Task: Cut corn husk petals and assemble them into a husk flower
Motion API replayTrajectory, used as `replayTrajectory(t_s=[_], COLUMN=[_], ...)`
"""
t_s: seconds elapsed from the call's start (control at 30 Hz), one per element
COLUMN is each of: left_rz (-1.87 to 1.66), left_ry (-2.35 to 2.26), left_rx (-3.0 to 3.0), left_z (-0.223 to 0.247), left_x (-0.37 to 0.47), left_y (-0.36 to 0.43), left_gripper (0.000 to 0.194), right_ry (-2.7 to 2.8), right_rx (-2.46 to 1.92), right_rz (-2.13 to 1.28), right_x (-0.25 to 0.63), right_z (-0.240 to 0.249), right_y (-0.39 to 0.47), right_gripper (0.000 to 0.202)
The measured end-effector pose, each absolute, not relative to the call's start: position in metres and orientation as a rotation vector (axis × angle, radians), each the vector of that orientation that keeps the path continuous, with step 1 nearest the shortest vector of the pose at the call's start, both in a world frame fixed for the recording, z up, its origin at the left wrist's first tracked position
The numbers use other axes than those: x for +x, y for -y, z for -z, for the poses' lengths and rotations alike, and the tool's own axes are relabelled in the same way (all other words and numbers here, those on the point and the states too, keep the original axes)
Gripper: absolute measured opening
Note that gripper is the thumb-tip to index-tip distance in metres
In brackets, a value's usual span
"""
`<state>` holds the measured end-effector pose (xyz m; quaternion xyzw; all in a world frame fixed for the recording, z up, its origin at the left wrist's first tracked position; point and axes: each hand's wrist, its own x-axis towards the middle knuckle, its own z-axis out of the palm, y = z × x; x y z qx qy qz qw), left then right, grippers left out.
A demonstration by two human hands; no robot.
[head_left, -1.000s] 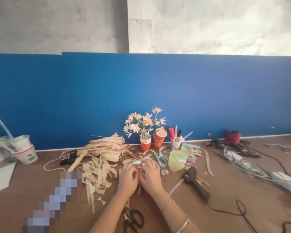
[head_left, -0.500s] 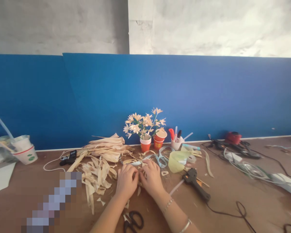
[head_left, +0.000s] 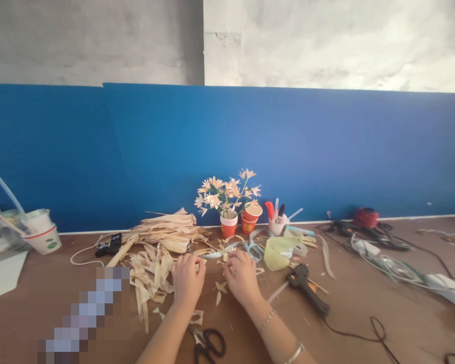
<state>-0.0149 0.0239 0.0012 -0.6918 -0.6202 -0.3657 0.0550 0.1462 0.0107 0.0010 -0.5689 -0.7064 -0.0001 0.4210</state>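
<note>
Small cut corn-husk petals (head_left: 219, 291) lie on the brown table between my two hands. On their left is my left hand (head_left: 187, 283), palm down beside the husk pile, with loosely bent fingers and nothing visible in them. My right hand (head_left: 241, 278) rests on the other side, its bent fingers apart over small scraps; no held thing shows. Black-handled scissors (head_left: 208, 344) lie below, close to my left forearm. Crumpled dried husks (head_left: 153, 268) spread left of my left hand, and a bundle of longer husks (head_left: 170, 230) sits behind them.
Husk flowers (head_left: 229, 192) stand in a stacked paper cup (head_left: 228, 226) against the blue partition (head_left: 155, 151). A black glue gun (head_left: 307, 288) with its cord lies right of my right hand. Ribbons, a pen cup (head_left: 276, 227) and a power strip (head_left: 447, 288) are farther right.
My hands were close together with fingertips nearly meeting; they have moved apart, left and right. The petals between them show more fully. The view has shifted slightly.
</note>
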Motion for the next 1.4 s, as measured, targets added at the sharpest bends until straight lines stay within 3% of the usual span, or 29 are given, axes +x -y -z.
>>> replayTrajectory(t_s=[0.17, 0.47, 0.83, 0.97, 1.13, 1.27, 1.4], left_rz=[1.197, 1.362, 1.39, 1.418, 1.594, 2.051, 2.71], left_ry=[1.818, 1.671, 1.587, 1.534, 1.48, 1.621, 1.778], left_rx=[-2.032, -2.139, -2.178, -2.253, -2.466, -2.728, -2.796], left_z=[0.004, 0.007, 0.002, -0.001, -0.007, -0.019, -0.031], left_x=[-0.023, -0.025, -0.022, -0.018, -0.004, 0.007, 0.009], left_y=[-0.029, -0.033, -0.03, -0.026, -0.019, -0.008, 0.003], left_gripper=[0.017, 0.015, 0.029, 0.028, 0.022, 0.025, 0.036], right_ry=[2.005, 1.875, 1.343, 1.483, 1.459, 1.535, 1.576], right_rx=[-1.41, -1.495, -2.049, -2.138, -1.552, -1.107, -0.984], right_rz=[-0.148, -0.17, 0.534, 0.297, 0.113, -0.385, -0.718], right_x=[0.146, 0.146, 0.22, 0.247, 0.229, 0.188, 0.161], right_z=[0.003, 0.001, -0.02, -0.029, -0.052, -0.057, -0.049], right_y=[-0.008, -0.007, -0.027, -0.035, -0.028, -0.007, 0.011], right_gripper=[0.018, 0.013, 0.022, 0.011, 0.023, 0.028, 0.021])
